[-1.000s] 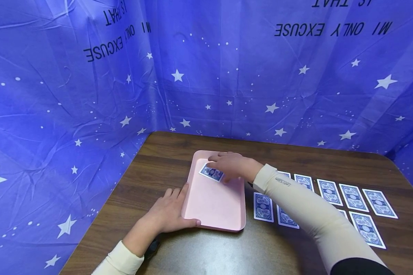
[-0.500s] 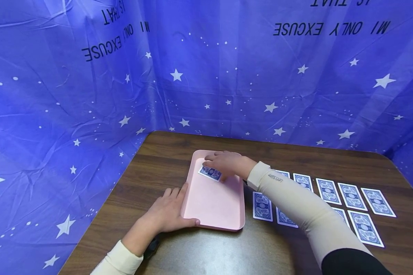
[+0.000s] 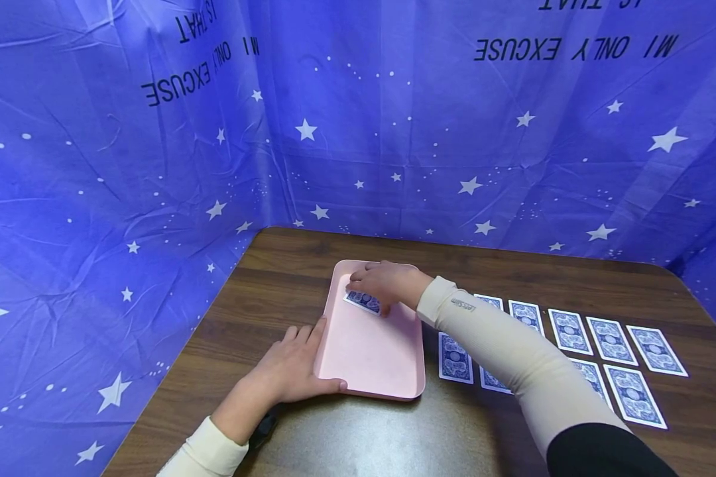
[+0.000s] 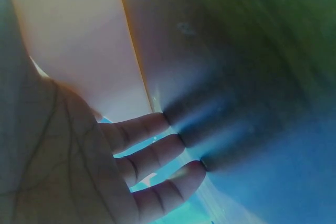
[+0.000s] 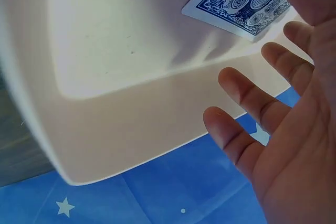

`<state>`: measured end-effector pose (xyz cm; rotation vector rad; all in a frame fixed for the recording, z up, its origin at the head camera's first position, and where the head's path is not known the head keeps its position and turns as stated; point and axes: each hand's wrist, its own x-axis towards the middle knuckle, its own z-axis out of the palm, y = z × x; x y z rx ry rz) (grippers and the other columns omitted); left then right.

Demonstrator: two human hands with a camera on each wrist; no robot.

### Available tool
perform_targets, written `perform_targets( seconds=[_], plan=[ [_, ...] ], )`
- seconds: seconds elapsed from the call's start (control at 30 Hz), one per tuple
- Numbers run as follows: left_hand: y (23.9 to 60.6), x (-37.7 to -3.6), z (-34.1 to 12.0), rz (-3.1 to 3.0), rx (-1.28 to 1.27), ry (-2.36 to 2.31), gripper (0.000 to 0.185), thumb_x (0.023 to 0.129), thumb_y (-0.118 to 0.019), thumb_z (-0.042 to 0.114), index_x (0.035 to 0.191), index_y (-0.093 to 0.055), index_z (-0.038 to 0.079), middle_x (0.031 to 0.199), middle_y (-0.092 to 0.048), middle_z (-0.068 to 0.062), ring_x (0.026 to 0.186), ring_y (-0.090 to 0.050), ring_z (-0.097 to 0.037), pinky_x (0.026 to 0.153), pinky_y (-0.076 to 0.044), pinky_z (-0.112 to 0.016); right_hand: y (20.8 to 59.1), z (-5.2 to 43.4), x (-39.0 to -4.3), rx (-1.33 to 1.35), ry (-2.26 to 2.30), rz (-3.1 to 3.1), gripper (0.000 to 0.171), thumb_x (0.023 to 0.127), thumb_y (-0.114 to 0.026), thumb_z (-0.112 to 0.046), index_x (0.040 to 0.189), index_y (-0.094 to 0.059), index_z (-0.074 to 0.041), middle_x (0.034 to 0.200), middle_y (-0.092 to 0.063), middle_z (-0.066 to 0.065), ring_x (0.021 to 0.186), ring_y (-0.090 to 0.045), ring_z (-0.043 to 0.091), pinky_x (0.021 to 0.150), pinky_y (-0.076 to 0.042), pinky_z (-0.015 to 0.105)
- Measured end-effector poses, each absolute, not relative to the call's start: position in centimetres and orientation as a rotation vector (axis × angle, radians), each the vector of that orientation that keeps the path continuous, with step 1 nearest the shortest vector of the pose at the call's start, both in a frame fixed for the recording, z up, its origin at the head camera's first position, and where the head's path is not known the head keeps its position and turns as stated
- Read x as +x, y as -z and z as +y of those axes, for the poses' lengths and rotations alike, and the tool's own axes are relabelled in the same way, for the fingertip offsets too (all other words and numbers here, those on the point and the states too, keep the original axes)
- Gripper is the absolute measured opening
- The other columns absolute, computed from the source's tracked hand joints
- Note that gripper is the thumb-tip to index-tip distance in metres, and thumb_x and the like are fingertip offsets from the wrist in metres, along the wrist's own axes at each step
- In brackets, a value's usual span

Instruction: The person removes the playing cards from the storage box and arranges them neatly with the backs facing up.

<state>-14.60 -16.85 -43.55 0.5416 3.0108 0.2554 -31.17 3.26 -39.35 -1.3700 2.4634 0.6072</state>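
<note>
A pink tray (image 3: 370, 358) lies on the table in the head view. Inside it, towards the far left, is a playing card (image 3: 360, 301) with its blue patterned back up. Over that card my right hand (image 3: 390, 281) reaches, thumb by its right end and fingers by its far left side. In the right wrist view the hand (image 5: 291, 124) has its fingers spread, partly hiding the card (image 5: 236, 3); firm contact cannot be made out. My left hand (image 3: 292, 368) rests against the tray's left side, thumb at the near edge. Its fingers look fairly straight in the left wrist view.
Right of the tray lie two rows of playing cards (image 3: 611, 341), backs up, several partly under the right sleeve (image 3: 501, 344). The wooden table (image 3: 298, 258) ends at a blue star-printed curtain (image 3: 358, 146) behind and to the left.
My right hand has shifted a little to the left over the card in the tray, covering more of it. That card, the tray and my left hand stay about where they were.
</note>
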Motion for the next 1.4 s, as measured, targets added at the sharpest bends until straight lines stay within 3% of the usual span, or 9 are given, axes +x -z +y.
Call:
perform_targets(
  seconds=[0.63,0.97,1.23,1.4],
  plan=[
    [43.4,-14.62,-16.83,3.011,0.542,-0.259,0.126,0.068,-0.06,0.085,0.156,-0.026,0.001,0.136,-0.052,-0.019,0.117,-0.048,-0.036,0.083,-0.05,-0.049,39.32,2.81,-31.46,-1.368,-0.656,2.459,0.084,0.07,-0.091,-0.039,0.142,-0.048,-0.029,0.133,-0.05,-0.003,0.123,-0.048,0.02,0.102,-0.042,0.043],
    [43.41,-14.54,-16.85,2.998,0.542,-0.279,0.127,0.068,-0.059,0.086,0.155,-0.026,0.001,0.137,-0.052,-0.019,0.118,-0.048,-0.035,0.084,-0.05,-0.049,39.45,2.48,-31.54,-1.314,-0.668,2.449,0.09,0.07,-0.091,-0.039,0.145,-0.043,-0.028,0.147,-0.044,-0.001,0.13,-0.045,0.021,0.105,-0.041,0.043],
    [43.51,-14.6,-16.9,3.009,0.549,-0.246,0.126,0.068,-0.059,0.086,0.156,-0.025,0.001,0.137,-0.052,-0.019,0.118,-0.047,-0.036,0.086,-0.05,-0.048,39.24,2.48,-31.34,-1.351,-0.679,2.449,0.092,0.07,-0.091,-0.04,0.148,-0.042,-0.032,0.142,-0.043,-0.001,0.131,-0.042,0.02,0.106,-0.04,0.044],
    [43.61,-14.59,-16.9,3.011,0.54,-0.251,0.127,0.068,-0.059,0.087,0.156,-0.025,0.002,0.136,-0.052,-0.018,0.118,-0.048,-0.035,0.085,-0.05,-0.048,39.26,2.51,-31.15,-1.391,-0.732,2.48,0.092,0.067,-0.091,-0.045,0.145,-0.045,-0.028,0.143,-0.039,0.004,0.128,-0.044,0.021,0.104,-0.042,0.043]
  ],
)
